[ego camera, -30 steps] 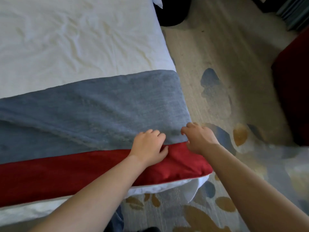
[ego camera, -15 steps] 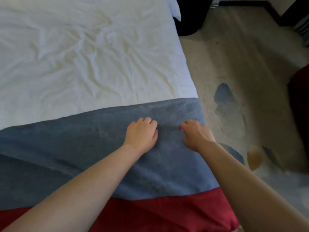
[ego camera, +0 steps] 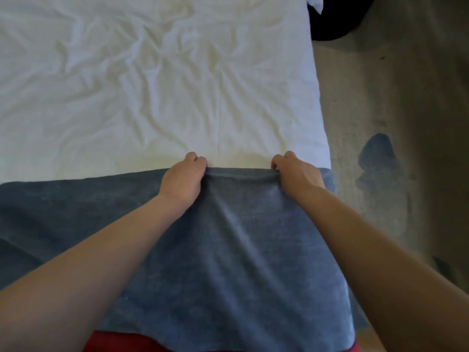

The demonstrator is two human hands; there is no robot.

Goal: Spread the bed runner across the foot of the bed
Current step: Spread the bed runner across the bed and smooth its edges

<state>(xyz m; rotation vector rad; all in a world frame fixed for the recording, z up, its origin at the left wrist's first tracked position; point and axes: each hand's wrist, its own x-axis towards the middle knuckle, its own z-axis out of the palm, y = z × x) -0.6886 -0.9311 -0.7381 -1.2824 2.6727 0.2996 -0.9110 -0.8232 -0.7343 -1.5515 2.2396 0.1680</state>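
Bed runner (ego camera: 241,250), blue-grey w/ a red band (ego camera: 121,344) along its near side, lies across the lower half of the frame, on the bed (ego camera: 321,138). Its far edge runs left to right approx thru frame centre. A crumpled white sheet (ego camera: 152,85) fills the upper left & upper centre beyond it. Runner's right end reaches the bed's right edge at centre right. The red band only just shows at bottom centre, mostly cut off by the frame.

L hand (ego camera: 184,177) sits at frame centre, slightly left. Its fingers are curled tight over the runner's far edge, gripping the cloth. R hand (ego camera: 295,174), right of centre, does the same: fingers curled round the far edge, holding it near the right end. The hands are apart. The cloth btwn them is bunched into a shallow ridge, w/ soft folds fanning down toward the bottom of the frame. Both forearms are bare & come in from the bottom left & bottom right corners, over the runner.

Left part of the runner lies flatter, w/ a long crease at mid-left.

Right side of frame: beige carpet (ego camera: 368,85) w/ a dark blue blotch (ego camera: 380,158) at centre right. Upper right, by the bed corner, is a dark rounded obj (ego camera: 337,21); can't tell what it is. A white cloth tip (ego camera: 316,2) pokes in at the top edge just beside it.
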